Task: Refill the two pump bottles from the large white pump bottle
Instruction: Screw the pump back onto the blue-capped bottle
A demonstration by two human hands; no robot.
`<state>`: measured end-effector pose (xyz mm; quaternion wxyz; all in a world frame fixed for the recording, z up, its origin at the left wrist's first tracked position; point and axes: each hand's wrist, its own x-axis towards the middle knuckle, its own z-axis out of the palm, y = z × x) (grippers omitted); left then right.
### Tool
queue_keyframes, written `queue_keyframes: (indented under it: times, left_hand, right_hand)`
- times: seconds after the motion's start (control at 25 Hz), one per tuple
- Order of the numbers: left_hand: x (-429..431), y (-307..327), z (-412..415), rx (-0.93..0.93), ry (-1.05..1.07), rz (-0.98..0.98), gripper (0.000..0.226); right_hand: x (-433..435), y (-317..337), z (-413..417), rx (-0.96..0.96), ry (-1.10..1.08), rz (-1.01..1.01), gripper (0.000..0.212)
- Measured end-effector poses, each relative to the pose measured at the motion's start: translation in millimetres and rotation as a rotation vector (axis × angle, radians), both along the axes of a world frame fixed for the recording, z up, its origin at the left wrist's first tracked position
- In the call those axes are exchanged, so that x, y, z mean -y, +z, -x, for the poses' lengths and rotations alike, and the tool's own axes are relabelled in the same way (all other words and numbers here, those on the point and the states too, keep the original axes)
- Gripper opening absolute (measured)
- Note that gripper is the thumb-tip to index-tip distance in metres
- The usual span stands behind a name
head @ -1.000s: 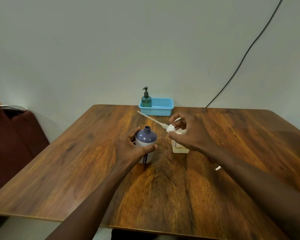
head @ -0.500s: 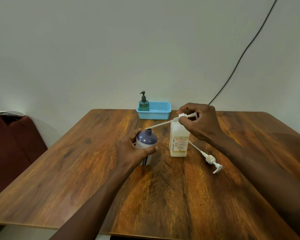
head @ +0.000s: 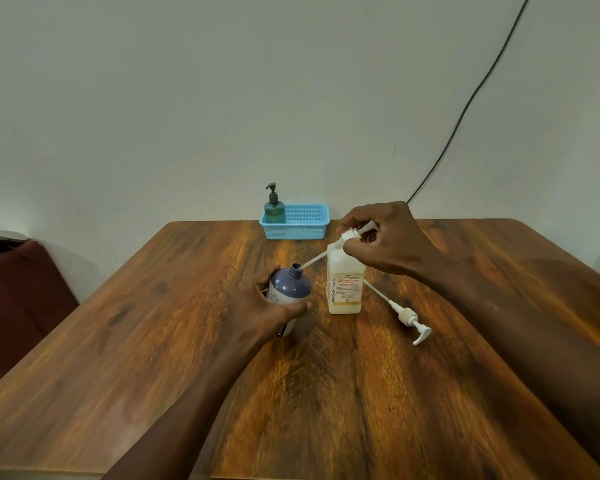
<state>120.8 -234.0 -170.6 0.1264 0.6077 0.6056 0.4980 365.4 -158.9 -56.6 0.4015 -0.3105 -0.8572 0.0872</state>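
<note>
My left hand [head: 257, 306] grips the purple bottle [head: 289, 289], which stands open and tilted toward the right. My right hand [head: 385, 237] pinches a white pump head [head: 352, 234]; its long dip tube [head: 314, 260] slants down-left with the tip at the purple bottle's mouth. The large white bottle [head: 345, 284] with a printed label stands just right of the purple one, under my right hand, a little liquid at its bottom. A second white pump [head: 409, 318] lies on the wooden table [head: 326, 393] to its right. A green pump bottle [head: 274, 210] stands in a blue basket [head: 300, 225].
The blue basket sits at the table's far edge against the wall. A black cable [head: 465, 105] runs up the wall at the right. A dark red seat [head: 11, 299] stands left of the table.
My right hand has lifted the pump off the white bottle's side and swung its tube tip down into the purple bottle's mouth. My left hand has stayed on the purple bottle.
</note>
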Motion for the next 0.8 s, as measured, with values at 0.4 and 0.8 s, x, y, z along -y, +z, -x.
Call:
queue_keyframes:
  times: [0.4, 0.8]
  left_hand:
    - [8, 28, -28, 0.006, -0.082, -0.126, 0.081]
    - [0, 42, -41, 0.016, -0.044, -0.216, 0.077]
  right_hand:
    - [11, 13, 34, 0.276, 0.144, 0.173, 0.045]
    - [10, 15, 55, 0.215, -0.359, 0.095, 0.080]
